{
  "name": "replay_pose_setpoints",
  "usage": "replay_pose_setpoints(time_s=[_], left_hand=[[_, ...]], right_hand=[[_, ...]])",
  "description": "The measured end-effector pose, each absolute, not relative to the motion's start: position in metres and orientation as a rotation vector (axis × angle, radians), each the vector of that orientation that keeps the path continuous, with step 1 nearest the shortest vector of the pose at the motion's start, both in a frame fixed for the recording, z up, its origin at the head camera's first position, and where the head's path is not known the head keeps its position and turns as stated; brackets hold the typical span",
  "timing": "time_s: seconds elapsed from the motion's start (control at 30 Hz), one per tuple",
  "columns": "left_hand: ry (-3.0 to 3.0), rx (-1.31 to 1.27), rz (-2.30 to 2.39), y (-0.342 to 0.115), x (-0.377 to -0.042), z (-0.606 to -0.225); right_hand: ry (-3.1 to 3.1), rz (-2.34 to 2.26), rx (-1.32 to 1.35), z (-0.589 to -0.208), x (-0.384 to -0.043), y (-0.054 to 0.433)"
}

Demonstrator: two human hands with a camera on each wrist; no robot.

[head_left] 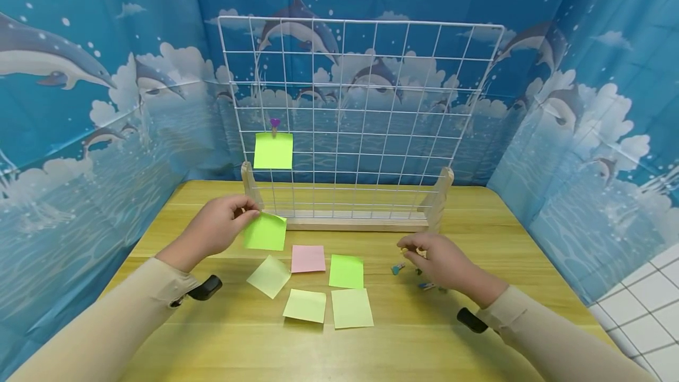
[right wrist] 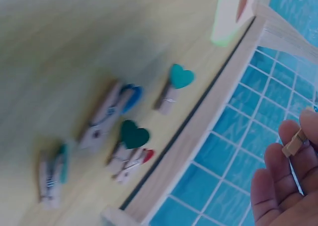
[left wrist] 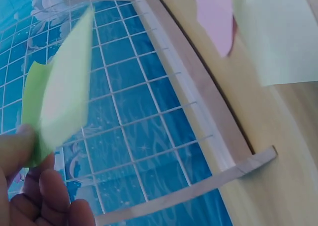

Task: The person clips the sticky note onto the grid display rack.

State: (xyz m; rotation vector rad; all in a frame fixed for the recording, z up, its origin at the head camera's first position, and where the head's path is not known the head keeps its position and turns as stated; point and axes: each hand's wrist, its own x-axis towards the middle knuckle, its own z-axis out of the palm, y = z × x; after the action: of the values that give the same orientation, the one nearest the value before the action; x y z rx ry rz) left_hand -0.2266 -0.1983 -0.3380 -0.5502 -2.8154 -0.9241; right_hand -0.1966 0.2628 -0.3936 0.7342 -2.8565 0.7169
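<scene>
My left hand [head_left: 220, 223] pinches a bright green sticky note [head_left: 265, 232] by its upper left corner, in front of the wire grid's left foot. The left wrist view shows that green note [left wrist: 64, 92] bent, between thumb and fingers. My right hand [head_left: 445, 259] holds a small wooden clothespin [right wrist: 294, 144] at its fingertips, over the right part of the table. Below it lie several heart-topped clothespins, among them a teal one [right wrist: 174, 87], a dark green one [right wrist: 133, 136], a red one [right wrist: 131, 166] and a blue one [right wrist: 109, 114].
A white wire grid [head_left: 343, 105] stands in a wooden base [head_left: 339, 221]. A purple heart clothespin [head_left: 274, 125] holds a green note [head_left: 273, 153] on it. On the table [head_left: 239, 346] lie a pink note [head_left: 308, 260], another green note [head_left: 346, 271] and pale yellow notes [head_left: 352, 309].
</scene>
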Motion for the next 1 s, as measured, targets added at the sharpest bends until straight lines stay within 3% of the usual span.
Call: replay_pose_setpoints(time_s=[1.0], left_hand=[[-2.707,-0.557,-0.929,-0.133,-0.278,-0.260]], right_hand=[[-2.673,0.841,0.736,-0.321,-0.224,0.201]])
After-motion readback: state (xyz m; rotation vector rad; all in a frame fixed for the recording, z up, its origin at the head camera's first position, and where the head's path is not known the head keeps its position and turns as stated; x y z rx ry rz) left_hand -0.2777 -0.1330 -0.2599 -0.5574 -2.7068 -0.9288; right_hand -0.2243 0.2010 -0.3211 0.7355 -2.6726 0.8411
